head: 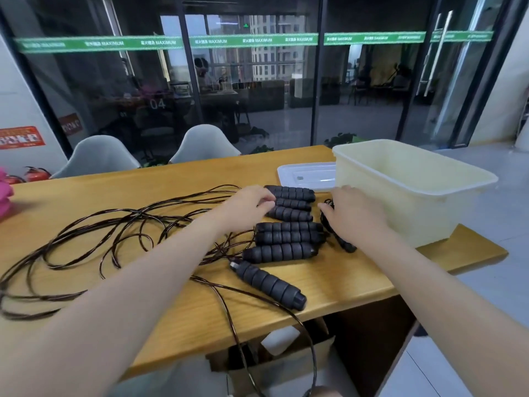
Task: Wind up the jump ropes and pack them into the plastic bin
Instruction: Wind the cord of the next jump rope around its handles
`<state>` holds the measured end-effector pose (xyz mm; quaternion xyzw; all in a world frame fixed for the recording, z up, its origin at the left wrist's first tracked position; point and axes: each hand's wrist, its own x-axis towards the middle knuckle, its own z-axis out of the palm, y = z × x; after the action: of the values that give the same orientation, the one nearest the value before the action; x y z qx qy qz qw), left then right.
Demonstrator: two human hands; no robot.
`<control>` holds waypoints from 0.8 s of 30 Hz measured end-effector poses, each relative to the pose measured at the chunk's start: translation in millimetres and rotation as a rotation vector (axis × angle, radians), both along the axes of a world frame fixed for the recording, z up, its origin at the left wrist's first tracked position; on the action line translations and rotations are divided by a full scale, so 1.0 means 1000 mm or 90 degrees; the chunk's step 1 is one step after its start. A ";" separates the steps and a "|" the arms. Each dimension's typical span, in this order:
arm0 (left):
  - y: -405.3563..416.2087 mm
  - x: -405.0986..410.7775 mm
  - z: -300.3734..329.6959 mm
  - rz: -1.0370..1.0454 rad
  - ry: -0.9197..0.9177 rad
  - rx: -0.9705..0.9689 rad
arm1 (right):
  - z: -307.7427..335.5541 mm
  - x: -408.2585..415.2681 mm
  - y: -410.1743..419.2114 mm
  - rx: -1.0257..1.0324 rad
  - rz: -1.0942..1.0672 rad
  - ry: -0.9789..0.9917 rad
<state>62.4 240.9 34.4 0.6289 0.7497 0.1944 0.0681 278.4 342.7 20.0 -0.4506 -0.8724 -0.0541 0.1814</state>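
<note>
Left hand (248, 207) fingertips curled on rope handles (290, 203), right hand (353, 214) gripping wound rope (339, 239) — arms outstretched

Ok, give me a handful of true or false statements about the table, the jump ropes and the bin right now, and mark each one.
1. The plastic bin stands on the table at its right end. True.
2. The bin's lid is closed on top of it. False: the lid lies flat on the table to the left of the bin, which is open.
3. The rope cords are all neatly coiled. False: they sprawl in loose loops over the left of the table, and one hangs over the near edge.
4. The left hand touches the foam handles. True.
5. The right hand reaches inside the bin. False: it is on the table beside the bin.
</note>
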 end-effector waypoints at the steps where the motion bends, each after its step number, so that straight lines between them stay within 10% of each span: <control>1: -0.008 -0.012 0.003 0.014 -0.011 -0.017 | 0.000 -0.007 -0.001 -0.001 0.063 0.015; 7: -0.035 -0.032 -0.020 -0.008 0.009 -0.100 | -0.017 -0.049 -0.010 -0.193 0.308 -0.068; 15: -0.056 -0.028 -0.050 -0.178 0.281 0.214 | -0.015 -0.053 -0.051 -0.195 0.381 -0.082; 24: -0.097 -0.017 -0.043 -0.196 0.046 -0.018 | -0.017 -0.056 -0.077 -0.142 0.349 -0.259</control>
<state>45.5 143.5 -8.5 0.7419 0.6492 0.1481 0.0788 222.3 265.4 2.7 -0.1968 -0.9797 0.0038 -0.0385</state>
